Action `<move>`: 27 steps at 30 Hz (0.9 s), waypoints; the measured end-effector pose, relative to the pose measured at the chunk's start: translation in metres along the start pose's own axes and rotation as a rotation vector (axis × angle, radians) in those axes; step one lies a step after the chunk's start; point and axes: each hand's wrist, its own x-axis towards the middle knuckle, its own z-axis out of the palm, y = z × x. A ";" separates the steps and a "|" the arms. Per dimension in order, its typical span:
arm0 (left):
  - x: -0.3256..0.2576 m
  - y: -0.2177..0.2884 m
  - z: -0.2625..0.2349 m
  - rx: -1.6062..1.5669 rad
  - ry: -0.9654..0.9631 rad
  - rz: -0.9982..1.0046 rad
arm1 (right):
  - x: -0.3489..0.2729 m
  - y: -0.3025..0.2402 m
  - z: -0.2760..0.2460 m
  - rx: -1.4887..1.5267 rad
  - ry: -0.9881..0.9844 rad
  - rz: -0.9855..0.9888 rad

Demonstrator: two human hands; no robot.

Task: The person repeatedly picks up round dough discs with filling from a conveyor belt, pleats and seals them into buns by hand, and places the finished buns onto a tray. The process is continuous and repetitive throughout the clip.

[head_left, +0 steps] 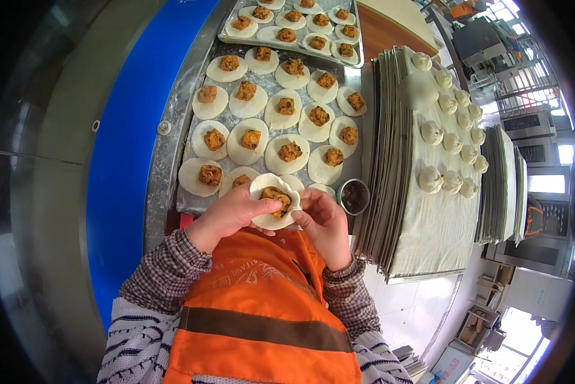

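Your left hand (226, 216) and right hand (322, 224) both pinch the filled wrapper (274, 201), fingers pressed on its rim, above more filled wrappers (268, 121); finished buns (450, 141) on right trays (422, 237).

Both hands pinching one filled dough round

L hand (226, 214) + R hand (324, 224) hold dough wrapper (273, 201) at ctr; filled rounds (281, 109) at 12 on table (166, 147); finished buns (450, 141) on tray stack (422, 243) at 2.

open filled dough round (274, 201), held
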 end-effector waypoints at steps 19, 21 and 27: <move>0.002 -0.002 0.009 0.478 0.161 -0.003 | 0.001 -0.003 -0.006 -0.876 -0.024 -0.475; 0.002 0.004 0.010 0.562 0.136 -0.059 | 0.000 0.002 -0.002 -0.435 0.005 -0.174; 0.008 0.017 0.006 0.778 -0.035 -0.172 | -0.003 0.001 -0.007 -0.827 -0.108 -0.381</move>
